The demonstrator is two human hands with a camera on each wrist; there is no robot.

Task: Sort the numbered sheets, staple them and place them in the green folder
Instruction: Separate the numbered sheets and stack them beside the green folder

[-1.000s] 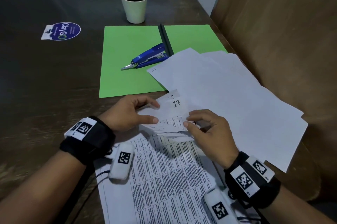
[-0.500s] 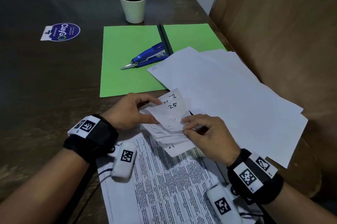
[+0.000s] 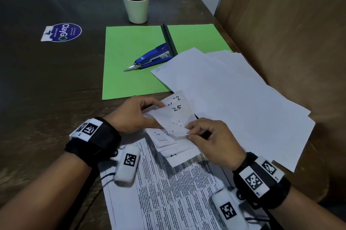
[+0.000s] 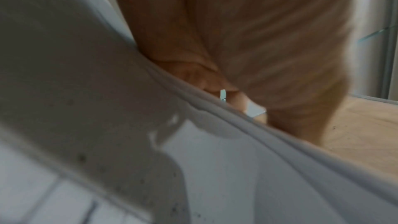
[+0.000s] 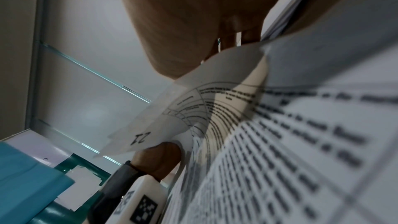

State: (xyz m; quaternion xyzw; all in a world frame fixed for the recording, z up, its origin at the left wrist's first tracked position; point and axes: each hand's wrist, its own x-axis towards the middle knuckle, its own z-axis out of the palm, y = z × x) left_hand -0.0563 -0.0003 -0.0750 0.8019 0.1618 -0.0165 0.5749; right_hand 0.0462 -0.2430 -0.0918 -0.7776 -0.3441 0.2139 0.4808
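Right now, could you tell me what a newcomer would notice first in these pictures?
Probably the two hands at the near edge of the table: the left hand and right hand pinch the turned-back corners of a stack of numbered sheets, with "25" on the one showing. Behind them an open green folder lies flat with a blue stapler on it. Loose white sheets fan out to the right.

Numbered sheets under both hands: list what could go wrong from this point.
1. The left hand and right hand pinch only the curled corners of the numbered sheets; a corner could slip and a number be skipped.
2. The face-down pile is fanned loosely and overlaps the green folder; it may slide out of order.
3. The stapler lies partly under that pile's edge; pulling it out could scatter sheets.
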